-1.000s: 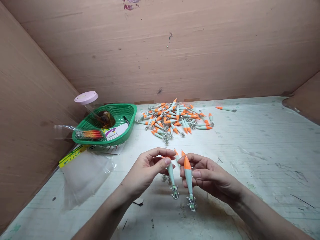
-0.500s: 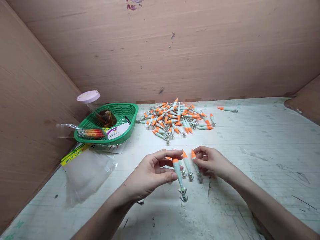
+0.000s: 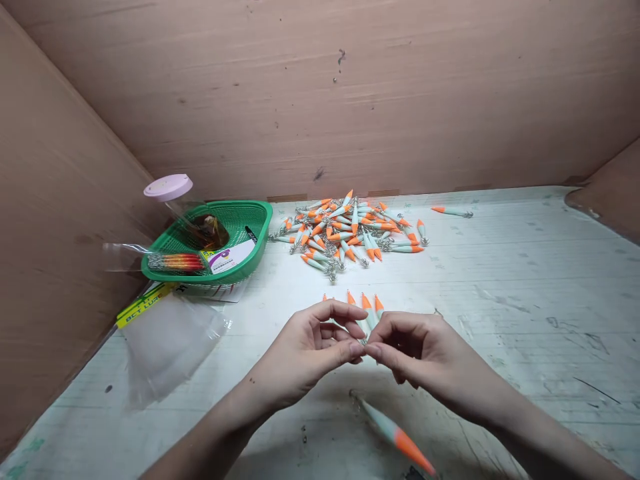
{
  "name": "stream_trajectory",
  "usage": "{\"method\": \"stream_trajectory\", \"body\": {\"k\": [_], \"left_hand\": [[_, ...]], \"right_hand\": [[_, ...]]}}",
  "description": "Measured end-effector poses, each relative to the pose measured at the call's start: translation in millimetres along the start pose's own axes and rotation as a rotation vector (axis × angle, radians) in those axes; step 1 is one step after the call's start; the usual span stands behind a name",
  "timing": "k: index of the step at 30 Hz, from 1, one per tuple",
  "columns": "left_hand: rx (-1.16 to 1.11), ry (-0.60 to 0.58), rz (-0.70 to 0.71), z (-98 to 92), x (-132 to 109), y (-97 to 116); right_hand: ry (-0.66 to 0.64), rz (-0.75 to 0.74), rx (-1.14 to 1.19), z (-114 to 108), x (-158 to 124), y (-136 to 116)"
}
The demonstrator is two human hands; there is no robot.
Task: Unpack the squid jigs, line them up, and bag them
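My left hand (image 3: 310, 350) and my right hand (image 3: 425, 353) meet fingertip to fingertip at the middle of the table, both pinched closed. Whatever sits between the fingers is hidden. Just behind them lies a short row of mint-green squid lures with orange tips (image 3: 367, 308), whose lower ends vanish behind my fingers. One more lure (image 3: 395, 435), blurred, lies slanted below my hands near the front edge, orange tip to the lower right. A big pile of the same lures (image 3: 350, 230) sits at the back.
A green basket (image 3: 260, 223) at the left holds a pink-lidded jar (image 3: 168, 187), a card and a bag of red lures. Clear plastic bags (image 3: 170, 343) lie in front of it. A stray lure (image 3: 453, 211) lies at the back right. Brown board walls enclose the table.
The lure my left hand held has left it and now lies blurred near the front edge. My right hand moved left, and both hands came together in a pinch.
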State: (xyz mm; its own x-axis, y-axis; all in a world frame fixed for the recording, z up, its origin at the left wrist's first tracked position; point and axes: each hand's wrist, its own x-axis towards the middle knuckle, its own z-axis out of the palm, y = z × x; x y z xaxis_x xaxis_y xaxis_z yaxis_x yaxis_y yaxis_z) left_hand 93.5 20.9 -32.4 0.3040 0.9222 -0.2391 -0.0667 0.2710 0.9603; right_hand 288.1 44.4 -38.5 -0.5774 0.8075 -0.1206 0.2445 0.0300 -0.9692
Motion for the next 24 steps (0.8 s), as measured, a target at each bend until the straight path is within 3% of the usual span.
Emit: {"method": "stream_trajectory", "body": {"k": [3, 5, 7, 10, 13, 15, 18, 21, 24], "left_hand": [[0.334, 0.023, 0.130, 1.5, -5.1, 4.0], [0.669, -0.110, 0.291, 14.6, -12.2, -7.7], [0.950, -0.316, 0.520, 39.4, -21.5, -37.6], [1.224, -0.247, 0.837, 84.8, -36.7, -101.7], [1.284, -0.183, 0.921, 109.4, -45.2, -144.0], [1.310, -0.216, 0.900, 105.8, -42.9, -141.1], [1.083, -0.287, 0.730, 80.9, -29.7, -95.9], [0.426, -0.122, 0.205, 51.8, -12.9, -41.5], [-0.131, 0.020, -0.032, 32.5, -1.2, -13.3]], "right_hand": [[0.092, -0.013, -0.029, -5.1, 1.7, 0.2], [0.175, -0.031, -0.038, -11.8, 2.2, -1.7], [0.240, -0.054, -0.040, -17.4, 1.3, -4.9], [0.280, -0.087, -0.062, -20.8, -1.7, -9.3], [0.287, -0.112, -0.098, -21.4, -5.5, -12.1], [0.302, -0.129, -0.120, -22.8, -8.2, -13.8], [0.326, -0.158, -0.122, -27.2, -11.7, -17.0], [0.293, -0.160, -0.066, -30.9, -12.9, -19.5], [0.169, -0.078, 0.028, -29.2, -11.3, -18.9]]}}
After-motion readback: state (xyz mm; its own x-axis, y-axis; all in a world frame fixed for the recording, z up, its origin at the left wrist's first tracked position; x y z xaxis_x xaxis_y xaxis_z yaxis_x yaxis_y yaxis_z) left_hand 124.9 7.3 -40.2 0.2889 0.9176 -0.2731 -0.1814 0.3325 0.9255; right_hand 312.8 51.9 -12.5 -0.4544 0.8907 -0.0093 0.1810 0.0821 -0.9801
